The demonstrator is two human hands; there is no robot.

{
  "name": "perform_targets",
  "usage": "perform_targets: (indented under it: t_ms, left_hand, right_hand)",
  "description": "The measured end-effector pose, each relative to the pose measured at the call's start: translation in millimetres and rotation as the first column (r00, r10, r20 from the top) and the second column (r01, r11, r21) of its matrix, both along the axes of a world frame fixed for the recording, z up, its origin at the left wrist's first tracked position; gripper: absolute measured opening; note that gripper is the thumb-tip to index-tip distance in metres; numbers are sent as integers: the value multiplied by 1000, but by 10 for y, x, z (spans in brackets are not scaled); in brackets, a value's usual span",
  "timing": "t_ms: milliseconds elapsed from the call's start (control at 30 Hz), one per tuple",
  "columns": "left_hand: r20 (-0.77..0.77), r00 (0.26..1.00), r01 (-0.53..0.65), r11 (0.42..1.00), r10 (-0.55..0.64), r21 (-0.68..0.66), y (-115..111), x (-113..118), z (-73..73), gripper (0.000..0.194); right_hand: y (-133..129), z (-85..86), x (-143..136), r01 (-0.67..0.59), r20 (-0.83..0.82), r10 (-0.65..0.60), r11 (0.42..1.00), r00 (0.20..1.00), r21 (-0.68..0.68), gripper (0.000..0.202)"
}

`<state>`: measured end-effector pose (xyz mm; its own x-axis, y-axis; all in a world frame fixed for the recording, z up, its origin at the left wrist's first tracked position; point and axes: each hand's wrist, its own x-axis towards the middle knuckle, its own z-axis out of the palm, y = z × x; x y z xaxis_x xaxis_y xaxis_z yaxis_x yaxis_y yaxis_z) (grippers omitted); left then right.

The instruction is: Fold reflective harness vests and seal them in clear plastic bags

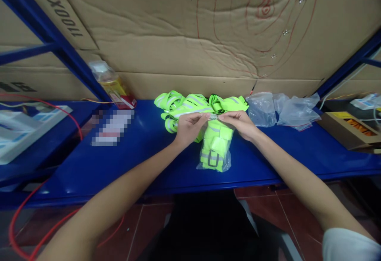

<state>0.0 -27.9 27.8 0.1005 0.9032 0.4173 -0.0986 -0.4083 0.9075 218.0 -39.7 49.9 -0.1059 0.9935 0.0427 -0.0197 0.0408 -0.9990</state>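
A clear plastic bag (216, 144) with a folded neon-yellow reflective strap and a dark buckle inside lies on the blue table (143, 150). My left hand (190, 125) pinches the bag's top edge from the left. From the right, my right hand (239, 123) grips the same edge between thumb and finger. The two hands are a short gap apart. Just beyond them rests a heap of loose neon-yellow reflective straps (190, 104), partly hidden behind the hands and bag.
Several clear plastic bags (294, 110) lie to the right of the heap. An open cardboard box (351, 134) stands at the far right, and a bottle (110, 82) at the back left. A cardboard wall (163, 27) closes the back; a red cable (18, 221) hangs at left.
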Motion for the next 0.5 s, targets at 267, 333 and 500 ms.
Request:
perform_targets:
  t_ms: [267, 333, 500]
  left_hand:
    - [39, 992, -121, 992, 122, -28, 42, -26, -12, 55]
    - [47, 990, -131, 991, 132, -28, 56, -31, -35, 52]
    - [31, 989, -145, 989, 144, 3, 81, -51, -35, 52]
  right_hand:
    - [87, -36, 106, -18, -110, 10, 997, 994, -73, 38]
    - [103, -61, 103, -12, -123, 7, 999, 992, -39, 38]
    - [98, -77, 82, 75, -11, -74, 986, 997, 151, 38]
